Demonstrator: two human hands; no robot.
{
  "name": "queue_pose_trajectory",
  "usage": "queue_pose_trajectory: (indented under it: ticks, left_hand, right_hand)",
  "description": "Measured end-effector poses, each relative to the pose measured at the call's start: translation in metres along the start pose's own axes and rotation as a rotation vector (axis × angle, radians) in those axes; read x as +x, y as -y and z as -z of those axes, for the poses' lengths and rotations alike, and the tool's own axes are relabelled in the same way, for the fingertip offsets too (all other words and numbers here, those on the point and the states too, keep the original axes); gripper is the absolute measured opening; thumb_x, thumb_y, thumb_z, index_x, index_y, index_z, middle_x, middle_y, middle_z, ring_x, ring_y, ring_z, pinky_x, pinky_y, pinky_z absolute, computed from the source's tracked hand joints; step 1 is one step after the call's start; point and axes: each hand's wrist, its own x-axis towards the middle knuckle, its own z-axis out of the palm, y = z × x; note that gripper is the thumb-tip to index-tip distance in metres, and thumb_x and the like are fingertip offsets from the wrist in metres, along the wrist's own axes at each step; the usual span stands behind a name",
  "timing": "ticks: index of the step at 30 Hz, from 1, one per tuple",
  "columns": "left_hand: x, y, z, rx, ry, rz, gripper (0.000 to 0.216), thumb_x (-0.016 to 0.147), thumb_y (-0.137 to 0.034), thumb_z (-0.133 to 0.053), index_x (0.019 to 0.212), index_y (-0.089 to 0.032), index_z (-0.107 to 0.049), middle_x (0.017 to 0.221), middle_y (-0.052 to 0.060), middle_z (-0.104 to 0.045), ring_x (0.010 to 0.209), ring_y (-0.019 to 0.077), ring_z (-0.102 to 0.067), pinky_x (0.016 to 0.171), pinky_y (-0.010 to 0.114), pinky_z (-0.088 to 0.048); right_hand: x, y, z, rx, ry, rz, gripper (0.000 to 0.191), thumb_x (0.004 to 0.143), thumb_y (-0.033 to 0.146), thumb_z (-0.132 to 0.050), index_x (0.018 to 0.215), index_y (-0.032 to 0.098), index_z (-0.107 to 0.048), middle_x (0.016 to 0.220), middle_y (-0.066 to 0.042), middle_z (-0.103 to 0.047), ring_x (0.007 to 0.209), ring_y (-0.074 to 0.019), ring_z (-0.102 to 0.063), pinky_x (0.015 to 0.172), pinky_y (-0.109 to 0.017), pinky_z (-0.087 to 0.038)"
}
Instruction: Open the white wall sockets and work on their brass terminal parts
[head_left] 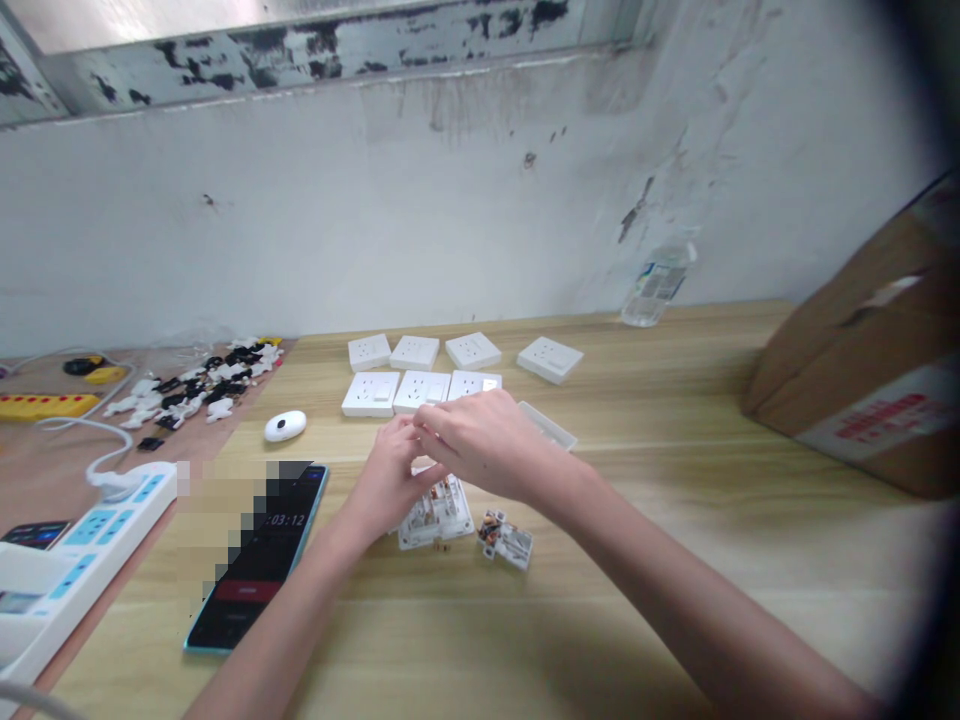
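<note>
My left hand [388,478] and my right hand [484,440] meet above the table, fingertips pinched close together. Whatever they hold between them, if anything, is hidden by the fingers. Right under them lies an opened white wall socket [439,515], its inner side up with metal contacts showing; its far part is covered by my hands. To its right rests a small white socket insert [508,540] with copper-coloured and metal parts. A few tiny brownish pieces [442,547] lie at the socket's near edge. Beyond my right wrist, a flat white cover plate [551,428] is partly hidden.
Several finished-looking white wall sockets [370,392] stand in rows toward the wall. At left are a phone [266,560], a white oval device [286,426], a power strip [97,540] and a pile of black and white parts [202,385]. A bottle [656,285] and cardboard box [862,350] stand right.
</note>
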Motion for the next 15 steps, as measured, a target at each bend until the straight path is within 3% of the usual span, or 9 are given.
queue_pose_trajectory:
  ticks: [3, 8, 12, 15]
  left_hand:
    - [0.0004, 0.0011, -0.0017, -0.004, -0.060, 0.056, 0.017, 0.075, -0.014, -0.068, 0.091, -0.018, -0.064, 0.110, 0.009, -0.063, 0.108, 0.0273, -0.052, 0.089, 0.042, -0.045]
    - [-0.0010, 0.0017, 0.0000, -0.073, 0.037, -0.020, 0.009, 0.082, -0.017, -0.062, 0.090, -0.021, -0.065, 0.107, 0.005, -0.064, 0.112, 0.0254, -0.050, 0.094, 0.041, -0.043]
    - [-0.0031, 0.0013, -0.0035, -0.033, -0.058, 0.088, 0.022, 0.077, -0.016, -0.067, 0.099, -0.019, -0.062, 0.106, 0.007, -0.063, 0.105, 0.0265, -0.054, 0.087, 0.041, -0.046]
    - [-0.0036, 0.0020, -0.0020, -0.058, -0.005, 0.024, 0.026, 0.079, -0.016, -0.066, 0.104, -0.020, -0.061, 0.112, 0.007, -0.062, 0.109, 0.0256, -0.052, 0.091, 0.041, -0.045]
  right_hand:
    - [0.0003, 0.0011, -0.0002, -0.018, -0.004, 0.004, 0.018, 0.088, 0.018, -0.044, 0.075, 0.016, -0.056, 0.071, -0.004, -0.068, 0.053, -0.0107, -0.049, 0.050, -0.029, -0.012]
    - [0.0002, 0.0016, -0.0003, -0.013, -0.012, 0.015, 0.017, 0.089, 0.020, -0.044, 0.078, 0.016, -0.056, 0.073, -0.003, -0.068, 0.055, -0.0107, -0.050, 0.050, -0.029, -0.012]
    - [0.0005, 0.0014, -0.0009, -0.024, -0.009, 0.019, 0.018, 0.089, 0.020, -0.044, 0.076, 0.016, -0.056, 0.071, -0.003, -0.068, 0.054, -0.0103, -0.050, 0.050, -0.029, -0.012]
    - [0.0005, 0.0011, -0.0015, -0.034, -0.018, 0.018, 0.019, 0.089, 0.020, -0.044, 0.075, 0.015, -0.056, 0.069, -0.003, -0.068, 0.053, -0.0098, -0.049, 0.050, -0.029, -0.012]
